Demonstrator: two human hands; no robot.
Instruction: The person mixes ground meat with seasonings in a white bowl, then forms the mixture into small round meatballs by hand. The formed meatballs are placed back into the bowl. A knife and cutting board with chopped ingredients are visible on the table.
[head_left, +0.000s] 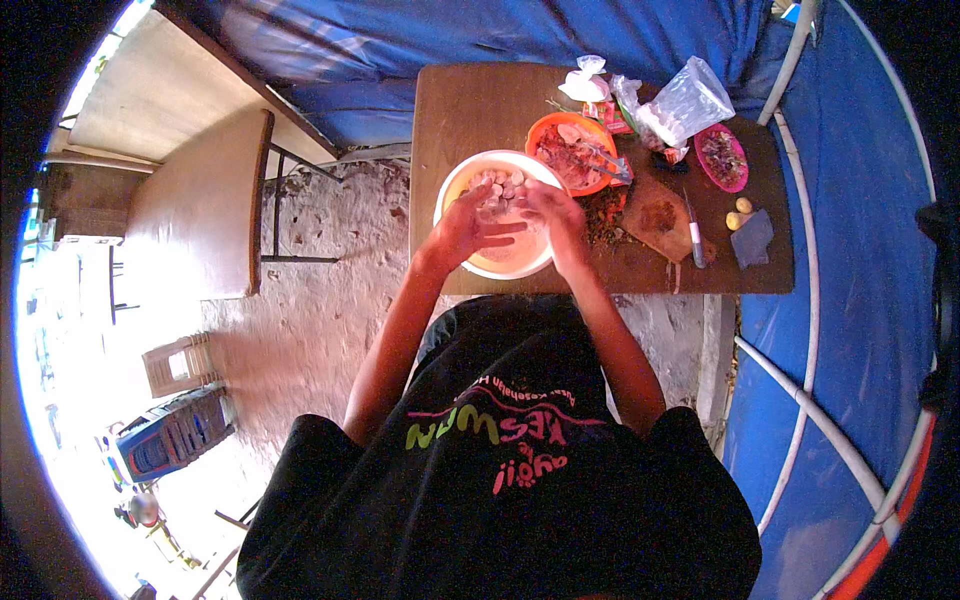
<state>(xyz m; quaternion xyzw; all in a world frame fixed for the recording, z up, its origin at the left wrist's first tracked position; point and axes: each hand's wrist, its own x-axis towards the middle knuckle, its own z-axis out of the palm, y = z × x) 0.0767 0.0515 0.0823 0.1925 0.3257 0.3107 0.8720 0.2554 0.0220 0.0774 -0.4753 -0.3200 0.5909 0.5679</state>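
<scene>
A white-rimmed round basin (448, 196) stands near the front edge of the brown table, with pale balls (501, 184) heaped at its far side. My left hand (469, 225) is over the basin's left part, fingers spread. Over the right part is my right hand (551, 214), blurred, fingers bent towards the balls; whether it holds anything is unclear. Just behind and to the right, an orange bowl (531, 142) contains a reddish and pinkish mixture and a metal utensil (611, 161).
Right of the bowls lie a wooden cutting board (660, 232), a knife with a white handle (696, 234), a pink dish (742, 169), a grey-blue cloth (752, 240) and small yellowish round items (739, 217). Plastic bags (694, 97) lie behind. Another table (199, 217) stands left; a person is far off.
</scene>
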